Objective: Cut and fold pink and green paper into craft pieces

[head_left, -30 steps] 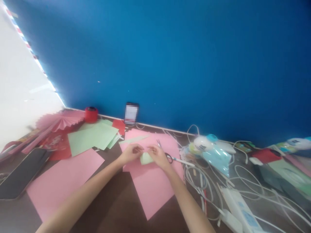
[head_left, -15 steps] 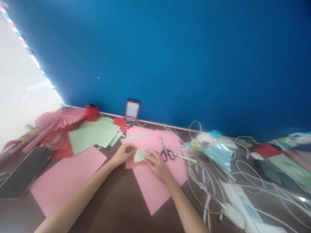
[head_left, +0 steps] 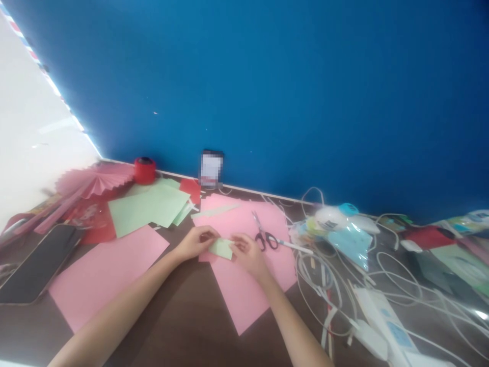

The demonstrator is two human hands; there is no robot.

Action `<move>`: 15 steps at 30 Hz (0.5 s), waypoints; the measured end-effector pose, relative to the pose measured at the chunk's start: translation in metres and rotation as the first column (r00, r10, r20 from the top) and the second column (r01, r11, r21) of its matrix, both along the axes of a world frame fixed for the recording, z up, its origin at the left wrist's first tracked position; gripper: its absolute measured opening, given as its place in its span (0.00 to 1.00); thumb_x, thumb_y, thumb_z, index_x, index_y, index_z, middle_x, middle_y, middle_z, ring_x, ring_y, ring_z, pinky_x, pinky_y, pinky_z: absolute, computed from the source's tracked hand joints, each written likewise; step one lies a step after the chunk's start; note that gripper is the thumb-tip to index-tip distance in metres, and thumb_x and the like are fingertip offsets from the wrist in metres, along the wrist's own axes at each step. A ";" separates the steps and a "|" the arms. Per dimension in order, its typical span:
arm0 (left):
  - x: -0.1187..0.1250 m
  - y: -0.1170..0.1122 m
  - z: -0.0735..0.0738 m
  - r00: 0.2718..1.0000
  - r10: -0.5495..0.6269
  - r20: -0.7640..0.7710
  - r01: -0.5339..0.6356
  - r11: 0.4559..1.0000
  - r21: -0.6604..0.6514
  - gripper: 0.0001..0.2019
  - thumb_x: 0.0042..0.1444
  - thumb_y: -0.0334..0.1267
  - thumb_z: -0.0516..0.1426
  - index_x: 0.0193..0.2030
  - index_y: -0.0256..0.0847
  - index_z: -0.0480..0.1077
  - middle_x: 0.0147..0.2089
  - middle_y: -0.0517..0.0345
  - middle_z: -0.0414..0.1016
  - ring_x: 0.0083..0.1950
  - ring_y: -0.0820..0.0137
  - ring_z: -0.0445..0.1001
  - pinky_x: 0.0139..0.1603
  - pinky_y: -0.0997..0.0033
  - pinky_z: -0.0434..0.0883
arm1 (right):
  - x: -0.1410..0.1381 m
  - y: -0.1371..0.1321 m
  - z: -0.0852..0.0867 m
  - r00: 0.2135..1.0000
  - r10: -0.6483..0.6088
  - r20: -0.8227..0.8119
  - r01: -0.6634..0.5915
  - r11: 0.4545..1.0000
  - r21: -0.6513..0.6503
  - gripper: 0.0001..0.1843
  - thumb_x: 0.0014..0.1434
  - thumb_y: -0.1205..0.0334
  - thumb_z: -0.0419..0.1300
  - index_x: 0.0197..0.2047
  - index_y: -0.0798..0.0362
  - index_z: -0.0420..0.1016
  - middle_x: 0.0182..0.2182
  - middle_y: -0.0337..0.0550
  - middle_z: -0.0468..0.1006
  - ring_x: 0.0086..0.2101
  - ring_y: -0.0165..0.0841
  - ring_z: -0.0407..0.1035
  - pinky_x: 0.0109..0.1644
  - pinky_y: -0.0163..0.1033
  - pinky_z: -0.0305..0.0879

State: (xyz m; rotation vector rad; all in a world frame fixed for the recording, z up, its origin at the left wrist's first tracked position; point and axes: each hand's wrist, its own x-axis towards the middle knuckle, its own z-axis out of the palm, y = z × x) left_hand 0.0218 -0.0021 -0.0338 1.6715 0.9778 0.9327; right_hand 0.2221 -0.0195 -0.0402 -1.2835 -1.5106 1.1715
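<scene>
A small piece of pale green paper (head_left: 221, 248) is stretched between my two hands, above the pink paper sheets (head_left: 239, 300). My left hand (head_left: 196, 241) pinches its left end between thumb and fingers. At the other end, my right hand (head_left: 248, 255) grips the right edge with bent fingers. Just beyond the right hand lie black-handled scissors (head_left: 266, 240) on the pink paper, blades pointing to the wall. A white pen-like stick (head_left: 294, 246) rests beside their handles.
Left of my hands lie another pink sheet (head_left: 110, 275), green sheets (head_left: 148, 206), a dark phone (head_left: 38, 265), a pink paper fan (head_left: 95, 178) and a red tape roll (head_left: 144, 171). Tangled white cables (head_left: 324, 285), a power strip (head_left: 385, 321) and plastic packets (head_left: 349, 239) crowd the right.
The green paper has turned slightly and shows more of its length between my hands. My right hand has shifted a little to the right. The whole view has moved slightly.
</scene>
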 end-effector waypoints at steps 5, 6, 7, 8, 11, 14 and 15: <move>0.001 -0.001 -0.005 0.997 0.063 -0.041 -0.061 0.997 0.045 0.06 0.52 0.31 0.53 0.32 0.36 0.72 0.37 0.53 0.75 0.39 0.69 0.73 0.41 0.71 0.69 | 0.003 -0.005 0.001 0.973 0.010 0.229 -0.080 0.951 0.300 0.06 0.53 0.61 0.58 0.36 0.51 0.72 0.39 0.47 0.72 0.41 0.36 0.68 0.45 0.44 0.67; 0.002 -0.001 -0.006 0.996 0.073 -0.056 -0.069 0.996 0.065 0.06 0.52 0.31 0.53 0.32 0.36 0.72 0.37 0.53 0.75 0.39 0.69 0.73 0.41 0.71 0.69 | 0.005 -0.006 0.004 0.951 0.049 0.306 -0.162 0.920 0.356 0.05 0.52 0.60 0.59 0.34 0.51 0.72 0.40 0.47 0.72 0.43 0.37 0.67 0.47 0.45 0.66; 0.002 -0.001 -0.007 0.994 0.080 -0.073 -0.074 0.994 0.078 0.06 0.52 0.31 0.53 0.33 0.36 0.72 0.37 0.53 0.75 0.39 0.69 0.73 0.40 0.71 0.69 | 0.006 -0.007 0.006 0.922 0.095 0.376 -0.249 0.889 0.384 0.05 0.51 0.60 0.61 0.33 0.51 0.72 0.40 0.47 0.71 0.43 0.37 0.66 0.47 0.46 0.65; 0.002 -0.001 -0.007 0.993 0.082 -0.089 -0.075 0.994 0.082 0.06 0.52 0.31 0.54 0.33 0.36 0.73 0.37 0.53 0.76 0.39 0.69 0.73 0.40 0.72 0.69 | 0.008 -0.008 0.007 0.893 0.137 0.429 -0.321 0.862 0.393 0.05 0.51 0.60 0.61 0.33 0.51 0.72 0.40 0.47 0.72 0.43 0.38 0.65 0.47 0.46 0.65; 0.002 -0.002 -0.007 0.990 0.072 -0.118 -0.061 0.994 0.096 0.07 0.53 0.33 0.53 0.34 0.37 0.73 0.36 0.54 0.76 0.38 0.69 0.73 0.39 0.71 0.69 | 0.009 -0.009 0.009 0.848 0.157 0.505 -0.399 0.817 0.416 0.04 0.56 0.63 0.57 0.35 0.50 0.72 0.35 0.45 0.73 0.40 0.36 0.66 0.44 0.45 0.65; 0.001 -0.004 -0.004 0.984 0.087 -0.156 -0.053 0.977 0.209 0.09 0.55 0.35 0.52 0.38 0.38 0.73 0.40 0.52 0.74 0.42 0.68 0.72 0.44 0.68 0.68 | 0.009 -0.008 0.007 0.804 0.121 0.582 -0.440 0.778 0.447 0.08 0.60 0.66 0.51 0.37 0.51 0.72 0.34 0.45 0.73 0.39 0.36 0.65 0.45 0.45 0.62; 0.000 -0.005 -0.003 0.978 0.096 -0.183 -0.043 0.961 0.273 0.10 0.54 0.36 0.53 0.40 0.39 0.73 0.43 0.50 0.73 0.44 0.67 0.70 0.46 0.67 0.67 | 0.009 -0.008 0.006 0.780 0.113 0.616 -0.462 0.767 0.445 0.09 0.60 0.66 0.50 0.38 0.51 0.72 0.34 0.45 0.73 0.39 0.36 0.65 0.45 0.45 0.62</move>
